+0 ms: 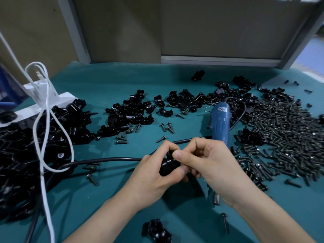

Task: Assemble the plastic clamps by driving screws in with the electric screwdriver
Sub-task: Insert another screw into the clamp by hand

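The left hand grips a clamp; the right hand pinches its top, seemingly seating a screw. The electric screwdriver lies idle centre-right; many loose screws remain.

I note the left hand gripping a black clamp. The right hand pinches the clamp's top. The blue screwdriver lies on the surface behind.

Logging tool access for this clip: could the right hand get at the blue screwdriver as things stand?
Probably yes: the blue screwdriver lies loose directly under the right hand, which would first have to release the clamp.
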`<move>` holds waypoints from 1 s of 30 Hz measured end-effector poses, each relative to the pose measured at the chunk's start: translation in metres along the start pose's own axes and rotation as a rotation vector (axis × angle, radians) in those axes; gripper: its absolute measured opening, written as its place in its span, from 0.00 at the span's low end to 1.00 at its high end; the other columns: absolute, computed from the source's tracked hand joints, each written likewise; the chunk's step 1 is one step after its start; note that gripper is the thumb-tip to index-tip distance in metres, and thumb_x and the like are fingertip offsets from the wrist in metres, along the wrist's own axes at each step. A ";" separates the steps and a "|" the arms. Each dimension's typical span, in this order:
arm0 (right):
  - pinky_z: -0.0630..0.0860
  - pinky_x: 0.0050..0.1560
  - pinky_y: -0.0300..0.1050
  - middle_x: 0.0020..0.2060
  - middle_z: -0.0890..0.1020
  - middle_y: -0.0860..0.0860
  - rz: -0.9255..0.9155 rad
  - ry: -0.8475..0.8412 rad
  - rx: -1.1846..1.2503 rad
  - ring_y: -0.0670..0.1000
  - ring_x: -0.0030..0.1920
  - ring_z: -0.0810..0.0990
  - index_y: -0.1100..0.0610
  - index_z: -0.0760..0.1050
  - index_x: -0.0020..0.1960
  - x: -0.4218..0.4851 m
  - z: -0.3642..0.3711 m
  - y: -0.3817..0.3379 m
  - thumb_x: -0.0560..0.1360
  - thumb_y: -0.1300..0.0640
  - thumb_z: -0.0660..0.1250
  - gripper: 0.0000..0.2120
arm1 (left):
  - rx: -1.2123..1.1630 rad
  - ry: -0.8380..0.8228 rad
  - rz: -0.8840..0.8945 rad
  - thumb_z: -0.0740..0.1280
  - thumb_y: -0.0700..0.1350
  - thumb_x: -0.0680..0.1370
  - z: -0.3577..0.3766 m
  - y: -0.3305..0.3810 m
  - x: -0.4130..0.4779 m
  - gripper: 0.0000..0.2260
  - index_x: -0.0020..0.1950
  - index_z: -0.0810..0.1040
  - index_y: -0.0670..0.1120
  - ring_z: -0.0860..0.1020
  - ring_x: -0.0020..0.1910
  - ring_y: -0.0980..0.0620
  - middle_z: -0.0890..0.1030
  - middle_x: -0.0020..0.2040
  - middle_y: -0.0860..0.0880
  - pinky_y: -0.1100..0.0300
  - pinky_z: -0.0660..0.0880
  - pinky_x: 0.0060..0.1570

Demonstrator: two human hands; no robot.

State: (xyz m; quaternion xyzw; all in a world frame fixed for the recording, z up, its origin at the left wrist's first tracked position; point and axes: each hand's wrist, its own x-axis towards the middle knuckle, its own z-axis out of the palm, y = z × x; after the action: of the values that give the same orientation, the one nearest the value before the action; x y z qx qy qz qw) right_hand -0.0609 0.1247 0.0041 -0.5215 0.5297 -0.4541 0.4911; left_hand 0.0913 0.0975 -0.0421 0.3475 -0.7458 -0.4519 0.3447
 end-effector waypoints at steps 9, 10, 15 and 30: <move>0.71 0.29 0.32 0.28 0.80 0.46 -0.073 0.181 -0.328 0.42 0.27 0.75 0.54 0.78 0.38 0.009 -0.026 -0.011 0.59 0.34 0.68 0.23 | -0.015 -0.009 0.020 0.63 0.57 0.74 0.001 -0.001 -0.001 0.07 0.47 0.69 0.57 0.76 0.33 0.62 0.85 0.38 0.55 0.69 0.69 0.34; 0.70 0.30 0.31 0.30 0.80 0.46 -0.078 0.299 -0.510 0.42 0.29 0.76 0.52 0.77 0.41 0.015 -0.039 -0.010 0.59 0.31 0.66 0.25 | -0.030 -0.006 0.014 0.63 0.57 0.73 0.002 -0.001 -0.001 0.07 0.46 0.68 0.57 0.75 0.32 0.62 0.85 0.37 0.54 0.71 0.68 0.34; 0.64 0.28 0.38 0.38 0.70 0.44 0.276 0.364 -0.916 0.42 0.35 0.71 0.52 0.59 0.55 0.045 -0.074 0.010 0.65 0.34 0.72 0.33 | -0.087 0.015 -0.012 0.63 0.58 0.72 0.001 0.000 0.000 0.07 0.44 0.68 0.58 0.74 0.29 0.62 0.85 0.37 0.51 0.71 0.69 0.33; 0.79 0.29 0.41 0.49 0.78 0.59 0.032 0.466 1.184 0.56 0.37 0.84 0.59 0.69 0.53 0.089 -0.069 -0.011 0.64 0.62 0.70 0.20 | -0.107 0.107 -0.066 0.63 0.60 0.70 -0.003 0.003 0.000 0.09 0.42 0.68 0.57 0.76 0.35 0.44 0.85 0.39 0.53 0.51 0.74 0.36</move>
State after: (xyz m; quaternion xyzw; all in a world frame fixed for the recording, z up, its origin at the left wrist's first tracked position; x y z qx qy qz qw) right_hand -0.1260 0.0328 0.0177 -0.0411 0.2896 -0.7641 0.5750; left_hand 0.0936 0.0969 -0.0385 0.3767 -0.6892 -0.4832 0.3868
